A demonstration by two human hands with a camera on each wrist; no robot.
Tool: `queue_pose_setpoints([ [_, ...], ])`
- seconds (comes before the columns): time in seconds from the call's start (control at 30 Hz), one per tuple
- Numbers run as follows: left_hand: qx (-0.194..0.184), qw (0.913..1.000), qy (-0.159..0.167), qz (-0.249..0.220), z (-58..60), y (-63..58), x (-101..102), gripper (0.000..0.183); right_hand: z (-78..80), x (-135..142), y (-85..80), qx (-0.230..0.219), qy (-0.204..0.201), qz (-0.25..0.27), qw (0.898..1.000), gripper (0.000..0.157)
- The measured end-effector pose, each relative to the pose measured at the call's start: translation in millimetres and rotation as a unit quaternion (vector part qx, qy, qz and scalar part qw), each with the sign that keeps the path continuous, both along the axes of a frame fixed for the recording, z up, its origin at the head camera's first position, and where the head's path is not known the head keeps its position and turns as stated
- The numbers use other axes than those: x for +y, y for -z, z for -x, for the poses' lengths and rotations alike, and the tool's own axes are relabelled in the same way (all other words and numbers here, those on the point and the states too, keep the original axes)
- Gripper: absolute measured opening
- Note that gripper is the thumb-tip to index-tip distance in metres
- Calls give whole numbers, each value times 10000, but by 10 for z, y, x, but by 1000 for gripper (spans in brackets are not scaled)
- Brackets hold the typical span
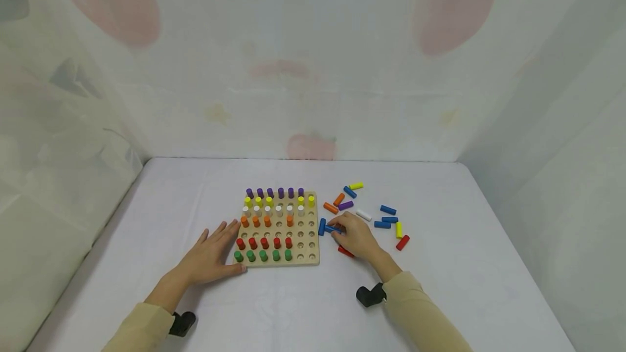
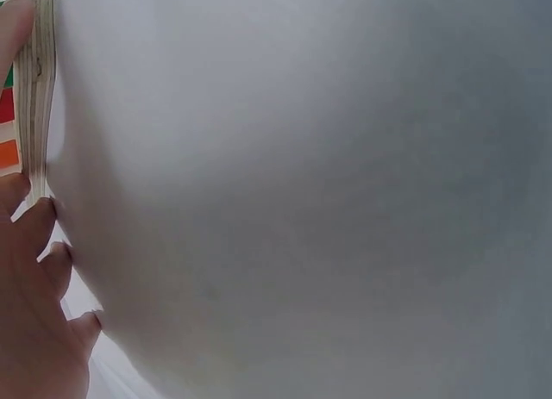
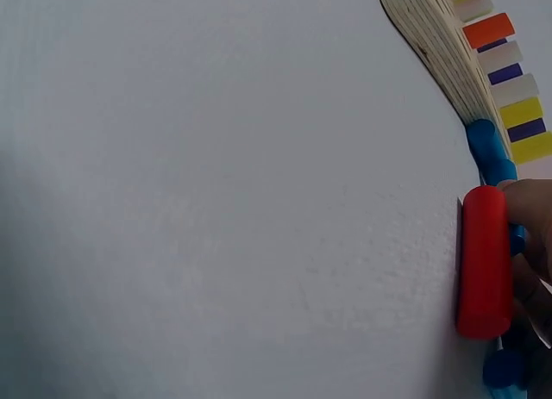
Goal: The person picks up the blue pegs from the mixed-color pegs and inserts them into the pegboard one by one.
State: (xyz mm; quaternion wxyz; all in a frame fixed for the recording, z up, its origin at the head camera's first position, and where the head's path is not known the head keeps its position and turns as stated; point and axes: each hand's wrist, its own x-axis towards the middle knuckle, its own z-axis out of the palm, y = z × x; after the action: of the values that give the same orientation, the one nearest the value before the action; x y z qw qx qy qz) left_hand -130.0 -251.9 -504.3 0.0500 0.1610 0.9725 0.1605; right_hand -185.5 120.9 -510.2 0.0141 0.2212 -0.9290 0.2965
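Note:
A wooden pegboard point(image 1: 306, 251) lies on the table with rows of purple, yellow, white, orange, red and green pegs standing in it. Between the orange and red rows runs a row of bare holes. My left hand point(image 1: 210, 257) rests along the board's left edge, fingers spread, thumb at the near corner. Just right of the board, my right hand point(image 1: 357, 236) pinches a blue peg point(image 1: 331, 229) between thumb and fingertips. Another blue peg point(image 1: 321, 226) lies against the board's right side. A red peg point(image 3: 485, 261) lies beside the right hand, partly hidden under it in the head view.
Loose pegs lie scattered right of the board: orange point(image 1: 330, 208), purple point(image 1: 345, 205), white point(image 1: 363, 214), several blue point(image 1: 382, 225), yellow point(image 1: 399, 230) and red point(image 1: 403, 242). A white cloth covers the table point(image 1: 293, 308); patterned curtains point(image 1: 313, 113) hang behind and at both sides.

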Motion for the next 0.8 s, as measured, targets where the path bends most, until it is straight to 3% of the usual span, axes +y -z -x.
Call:
queue_pose_setpoints([
  [0.8, -58, 10000, -31, -56, 8, 19, -11, 109, -22, -102, -144, 535, -21, 373, 9979, 28],
])
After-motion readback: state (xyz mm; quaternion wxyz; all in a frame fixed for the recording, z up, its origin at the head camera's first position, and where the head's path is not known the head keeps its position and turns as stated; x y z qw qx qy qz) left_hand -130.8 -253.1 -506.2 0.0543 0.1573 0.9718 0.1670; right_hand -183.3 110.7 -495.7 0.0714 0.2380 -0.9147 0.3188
